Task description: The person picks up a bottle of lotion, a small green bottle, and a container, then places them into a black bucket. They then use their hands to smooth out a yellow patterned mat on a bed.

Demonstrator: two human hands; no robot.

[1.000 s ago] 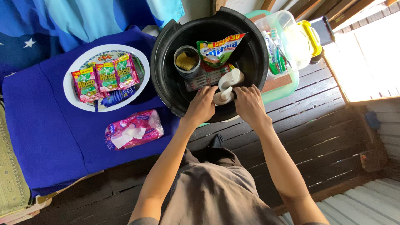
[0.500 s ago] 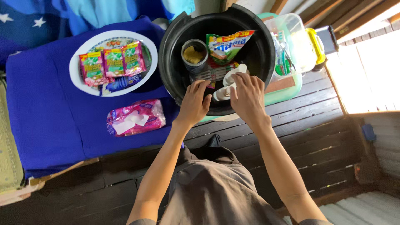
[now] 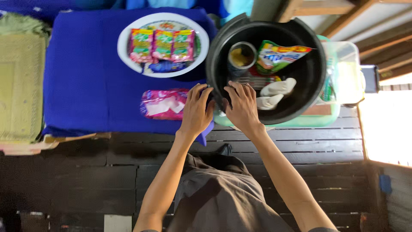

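Both hands, left hand point(image 3: 196, 112) and right hand point(image 3: 242, 107), rest spread open, gripping nothing, on the near rim of a round black basin point(image 3: 315, 81) overhanging the blue cloth point(image 3: 86, 86).

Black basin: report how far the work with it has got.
Done: the black basin already holds a small tin, a green pouch, a flat pack and two white bottles. In hand: the left hand and the right hand both rest at its near rim, holding nothing. Left outside it: three sachets on the white plate and a pink packet on the blue cloth.
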